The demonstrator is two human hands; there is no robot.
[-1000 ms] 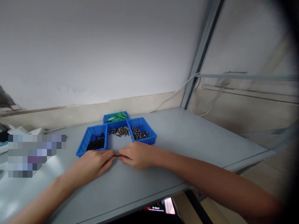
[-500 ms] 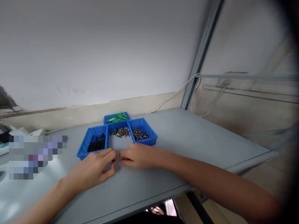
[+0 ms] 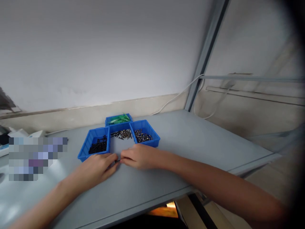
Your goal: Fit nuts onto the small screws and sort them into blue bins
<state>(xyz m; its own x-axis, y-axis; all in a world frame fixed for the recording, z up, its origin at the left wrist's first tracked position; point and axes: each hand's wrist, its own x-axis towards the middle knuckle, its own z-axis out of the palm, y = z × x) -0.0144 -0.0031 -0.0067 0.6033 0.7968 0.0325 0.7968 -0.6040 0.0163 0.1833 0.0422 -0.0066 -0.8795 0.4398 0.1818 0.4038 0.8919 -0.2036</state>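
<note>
Half a second ago I saw the left hand (image 3: 97, 165) with its thumb dropped away from its fingers; now the thumb is back up, and a small dark piece (image 3: 117, 161) shows in the little gap beside the right hand (image 3: 139, 156). The bright screen (image 3: 165, 210) under the front edge of the bench (image 3: 205, 140) has changed to orange. On the left, I see fingers almost closed, pinching the piece at their tips. The right fingers are curled close together and meet its other end, but I can't tell how hard they squeeze. The piece is short and thin, near the middle of the bench's front edge. Behind it is the left tray (image 3: 87, 147), blue with ribbed walls, full of thin black bits (image 3: 98, 146). The right tray (image 3: 156, 140) is blue too and has shiny metal bits (image 3: 142, 136). Near the back edge, the back tray (image 3: 120, 127) holds long green strips (image 3: 120, 119). A loose pile (image 3: 124, 134) of dark and shiny bits lies between them on the smooth, flat grey top.
</note>
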